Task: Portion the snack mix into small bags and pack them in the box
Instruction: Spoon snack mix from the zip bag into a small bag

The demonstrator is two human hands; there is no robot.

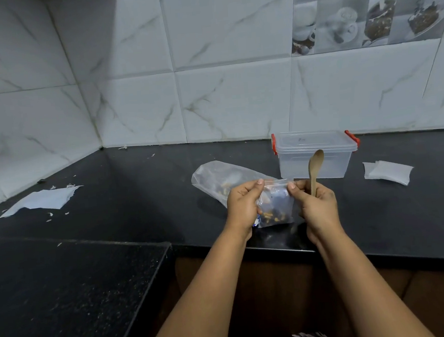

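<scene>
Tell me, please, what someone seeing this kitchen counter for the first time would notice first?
Most eye-catching is the small clear bag of snack mix held up between both hands at the counter's front edge, the left hand pinching one top corner and the right hand the other while also gripping a wooden spoon. Just behind lie a larger plastic bag and a lidded clear box with red clips.

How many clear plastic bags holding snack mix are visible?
2: a small clear plastic bag pinched between the left hand and right hand, and a larger clear plastic bag on the black countertop behind.
</scene>
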